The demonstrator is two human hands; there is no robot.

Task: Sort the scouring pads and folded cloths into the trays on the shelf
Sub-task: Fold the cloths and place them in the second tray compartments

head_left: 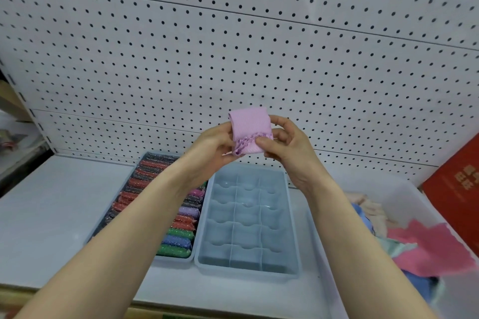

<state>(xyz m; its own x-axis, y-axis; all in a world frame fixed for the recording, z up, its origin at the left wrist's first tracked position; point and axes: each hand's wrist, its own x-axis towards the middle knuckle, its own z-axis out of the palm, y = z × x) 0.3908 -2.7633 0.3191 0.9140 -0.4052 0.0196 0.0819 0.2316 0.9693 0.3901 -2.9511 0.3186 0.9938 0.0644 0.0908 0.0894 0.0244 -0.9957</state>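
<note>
**Cloth folded small to fit a cell**

Nearest, the divided tray (pixel 247 264) sits empty beside the tray of scouring pads (pixel 178 237). Above it, the left hand (pixel 215 146) and right hand (pixel 283 145) pinch a pink cloth (pixel 248 128), apparently folding it compact enough for one cell. Behind stands the pegboard (pixel 233 33).

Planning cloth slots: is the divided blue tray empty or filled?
Empty: the pale blue divided plastic tray shows bare compartments throughout.

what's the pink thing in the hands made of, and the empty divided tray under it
Pink cloth: looks like soft woven or microfibre fabric, matte, with a dotted texture and a frayed purple edge; exact fibre unclear. Divided tray: seems moulded plastic, pale blue-grey, smooth and slightly translucent, with faint glints on its thin scalloped dividers.
</note>
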